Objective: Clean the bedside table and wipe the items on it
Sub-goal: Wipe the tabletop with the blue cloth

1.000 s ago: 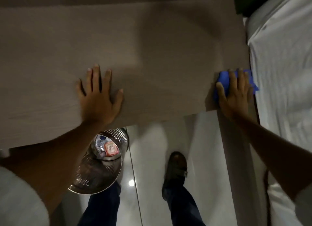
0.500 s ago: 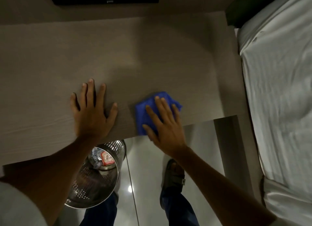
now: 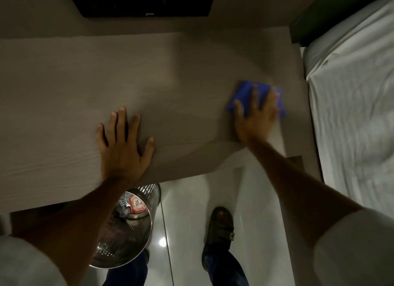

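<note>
left hand (image 3: 122, 146) flat on bedside table (image 3: 64, 106), palm down, fingers spread, holding nothing. right hand (image 3: 257, 115) pressed flat on blue cloth (image 3: 245, 93), fingers extended over it, not curled around it; blurred. cloth lying on tabletop near right end, close to front edge. tabletop otherwise bare wood grain. perforated metal bin (image 3: 128, 228) on floor below front edge, under left forearm, red-and-white packet inside. white bedsheet (image 3: 351, 115) just beside table at right. dark sandal (image 3: 220, 228) on glossy floor. dark screen (image 3: 147, 2) on wall beyond table.
</note>
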